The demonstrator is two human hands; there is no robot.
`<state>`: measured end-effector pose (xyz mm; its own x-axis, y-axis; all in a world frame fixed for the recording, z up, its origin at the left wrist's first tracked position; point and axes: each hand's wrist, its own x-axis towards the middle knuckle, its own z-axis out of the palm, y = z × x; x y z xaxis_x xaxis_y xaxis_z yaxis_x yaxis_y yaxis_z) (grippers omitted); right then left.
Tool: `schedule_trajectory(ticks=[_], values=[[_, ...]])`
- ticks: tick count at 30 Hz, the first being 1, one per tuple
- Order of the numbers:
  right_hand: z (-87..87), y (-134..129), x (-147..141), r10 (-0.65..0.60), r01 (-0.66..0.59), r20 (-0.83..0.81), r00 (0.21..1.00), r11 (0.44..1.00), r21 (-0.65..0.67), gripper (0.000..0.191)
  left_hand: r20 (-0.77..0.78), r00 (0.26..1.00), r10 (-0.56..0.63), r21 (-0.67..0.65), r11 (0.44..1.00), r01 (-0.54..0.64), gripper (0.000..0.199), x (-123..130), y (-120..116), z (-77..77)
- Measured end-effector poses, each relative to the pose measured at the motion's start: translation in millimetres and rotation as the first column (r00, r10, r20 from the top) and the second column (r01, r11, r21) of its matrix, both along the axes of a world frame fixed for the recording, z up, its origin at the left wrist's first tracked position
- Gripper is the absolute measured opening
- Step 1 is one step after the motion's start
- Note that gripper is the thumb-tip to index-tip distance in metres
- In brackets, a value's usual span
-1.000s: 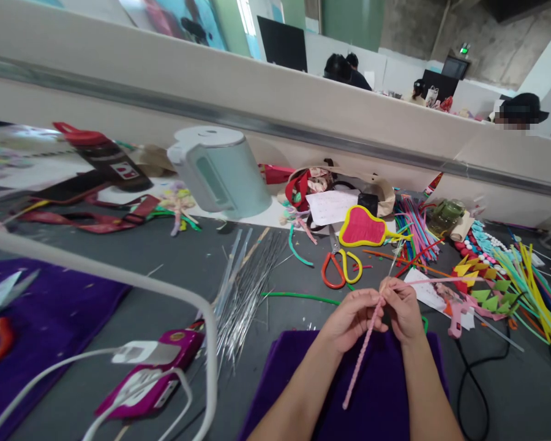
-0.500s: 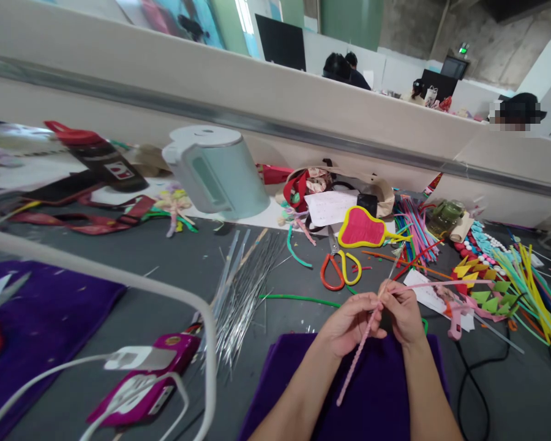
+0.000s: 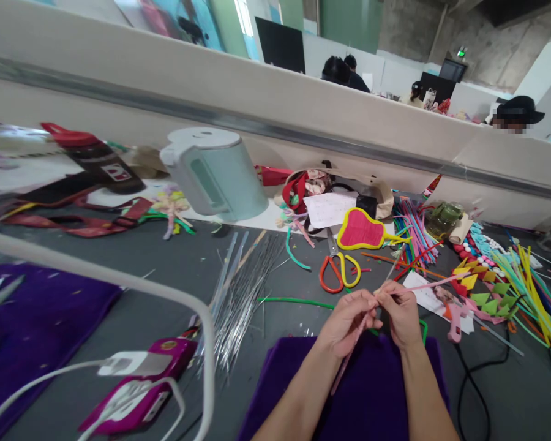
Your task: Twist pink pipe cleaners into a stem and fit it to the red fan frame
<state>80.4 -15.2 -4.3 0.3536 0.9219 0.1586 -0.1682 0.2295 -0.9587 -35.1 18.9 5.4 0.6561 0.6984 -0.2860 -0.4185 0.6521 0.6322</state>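
My left hand pinches a thin stem wrapped in pink pipe cleaner; its wrapped part slants down past my palm. Against it, my right hand is closed on the pink pipe cleaner's loose strand, which trails off to the right. A bare wire end pokes up beyond the fingertips. The two hands meet above a dark purple cloth. Just where the strand crosses the stem is hidden by my fingers.
Scissors with red and yellow handles lie ahead. Left of my hands are loose metal wires, a magenta device with white cables and a kettle. Bundled pipe cleaners and a pink glue gun are at right.
Both hands have shifted slightly left. The wrapped stem has turned steeper and lies closer to my left wrist. The loose pink strand slopes up more to the right.
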Motion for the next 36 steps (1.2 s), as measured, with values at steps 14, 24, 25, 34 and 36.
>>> schedule_trajectory(ticks=[14,24,25,34,36], values=[[1.9,-6.9,-12.6,-0.241,0.246,0.484,0.841,0.968,0.054,0.017,-0.302,0.688,0.660,0.746,0.613,-0.260,0.015,5.7,-12.6,-6.1],[1.6,-3.1,4.0,-0.024,0.016,-0.135,0.991,0.998,-0.054,0.021,-0.156,0.985,0.077,0.250,0.968,-0.036,0.029,5.9,-7.7,-0.7],[2.3,-3.5,4.5,0.028,-0.037,-0.173,0.984,0.998,-0.048,0.021,-0.109,0.994,-0.017,0.176,0.984,0.036,0.031,4.5,-6.0,-0.8],[2.6,-5.1,7.3,0.159,-0.159,-0.173,0.972,0.987,0.011,0.024,0.198,0.951,-0.239,-0.059,0.965,0.255,0.016,0.1,-0.2,-14.4],[1.3,-4.8,8.9,0.165,-0.165,-0.163,0.973,0.986,0.011,0.022,0.217,0.948,-0.233,-0.118,0.958,0.263,0.014,1.1,0.2,-16.1]])
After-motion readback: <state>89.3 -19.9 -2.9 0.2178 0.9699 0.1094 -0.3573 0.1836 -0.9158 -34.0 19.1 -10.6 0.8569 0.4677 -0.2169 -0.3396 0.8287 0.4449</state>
